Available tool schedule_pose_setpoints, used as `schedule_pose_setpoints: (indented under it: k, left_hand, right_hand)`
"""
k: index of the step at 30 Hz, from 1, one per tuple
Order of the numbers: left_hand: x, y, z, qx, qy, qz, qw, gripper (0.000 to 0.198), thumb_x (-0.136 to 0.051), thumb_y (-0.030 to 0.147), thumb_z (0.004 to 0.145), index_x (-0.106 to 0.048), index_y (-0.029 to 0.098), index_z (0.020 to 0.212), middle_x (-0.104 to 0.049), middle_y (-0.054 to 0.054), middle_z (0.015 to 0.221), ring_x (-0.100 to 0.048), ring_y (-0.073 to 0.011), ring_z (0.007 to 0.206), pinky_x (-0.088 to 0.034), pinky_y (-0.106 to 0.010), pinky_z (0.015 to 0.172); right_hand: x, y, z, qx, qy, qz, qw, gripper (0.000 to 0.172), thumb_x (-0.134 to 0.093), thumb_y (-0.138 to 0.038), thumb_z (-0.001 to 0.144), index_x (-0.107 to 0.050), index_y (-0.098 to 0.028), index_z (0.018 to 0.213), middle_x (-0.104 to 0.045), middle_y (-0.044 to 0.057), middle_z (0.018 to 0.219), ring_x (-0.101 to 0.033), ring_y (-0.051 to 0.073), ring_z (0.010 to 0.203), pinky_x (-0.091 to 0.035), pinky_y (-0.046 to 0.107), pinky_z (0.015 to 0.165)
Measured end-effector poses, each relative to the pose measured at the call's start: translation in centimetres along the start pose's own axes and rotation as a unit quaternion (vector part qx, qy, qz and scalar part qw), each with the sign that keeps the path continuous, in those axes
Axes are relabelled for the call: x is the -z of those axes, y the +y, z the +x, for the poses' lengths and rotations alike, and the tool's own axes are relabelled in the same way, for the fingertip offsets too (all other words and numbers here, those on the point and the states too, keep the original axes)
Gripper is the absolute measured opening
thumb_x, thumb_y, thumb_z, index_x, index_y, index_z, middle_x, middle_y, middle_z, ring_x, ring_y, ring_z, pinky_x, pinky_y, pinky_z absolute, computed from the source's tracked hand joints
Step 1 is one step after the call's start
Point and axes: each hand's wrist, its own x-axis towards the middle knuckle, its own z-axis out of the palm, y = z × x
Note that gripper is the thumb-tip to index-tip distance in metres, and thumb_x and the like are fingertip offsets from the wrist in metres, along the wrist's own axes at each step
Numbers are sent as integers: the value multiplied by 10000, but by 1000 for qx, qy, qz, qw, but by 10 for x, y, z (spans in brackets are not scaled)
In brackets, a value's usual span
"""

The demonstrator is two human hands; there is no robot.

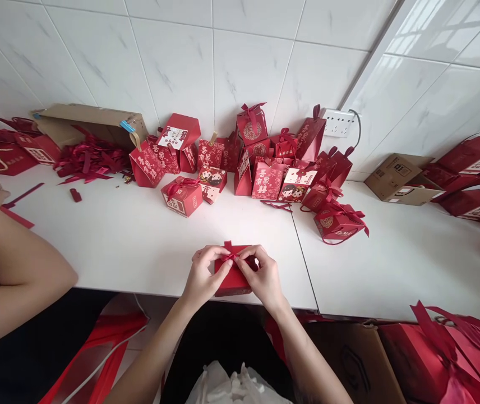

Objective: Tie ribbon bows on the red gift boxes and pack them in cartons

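Note:
A red gift box [234, 283] stands at the front edge of the white table, between my two hands. Across its top runs a red ribbon [228, 245], gathered in the middle. My left hand [208, 269] pinches the ribbon from the left, thumb against fingertips. From the right, my right hand [263, 272] pinches the same ribbon, its fingertips almost meeting those of the left. The exact shape of the knot or bow is partly hidden by my fingers.
Finished-looking red boxes [265, 179] crowd the back of the table. A cardboard box [97, 112] spills red ribbons [91, 157] at the left. Another person's arm [21, 258] rests on the left side. A power strip [336, 123] is on the wall; red bags [446, 353] fill the lower right.

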Motion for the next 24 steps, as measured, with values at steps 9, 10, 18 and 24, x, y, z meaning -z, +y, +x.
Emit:
schedule_pose_setpoints:
  k: [9,10,18,24]
  left_hand:
    - [3,8,5,61,-67,-153,984,124,-573,287,790,-532,179,836,-670,-22,759,-664,-164,740,-513,-274,700]
    - [3,8,5,63,-71,-159,983,131,-572,295,796,-534,178,842,-674,-21,748,-666,-164,729,-513,-276,699]
    - [3,0,5,66,-51,-164,983,172,-568,341,810,-564,173,844,-676,-45,844,-663,-168,763,-517,-269,700]
    - [4,-3,5,68,-61,-158,983,226,-567,388,813,-585,168,863,-643,-81,1032,-670,-173,788,-531,-270,701]
  right_hand:
    - [1,0,4,-9,-18,-19,1000,81,-586,-248,815,-604,-208,747,-619,15,768,-558,133,632,-473,270,607]
    - [1,0,5,-10,-17,-23,1000,80,-586,-246,815,-605,-208,746,-621,15,767,-559,132,626,-476,270,606]
    - [15,-7,0,99,9,-118,988,40,-641,-249,814,-638,-226,781,-635,74,1016,-574,229,989,-497,384,825]
    - [19,-7,-7,132,-13,-187,973,42,-651,-210,813,-674,-244,823,-617,77,1030,-572,236,965,-507,420,826]
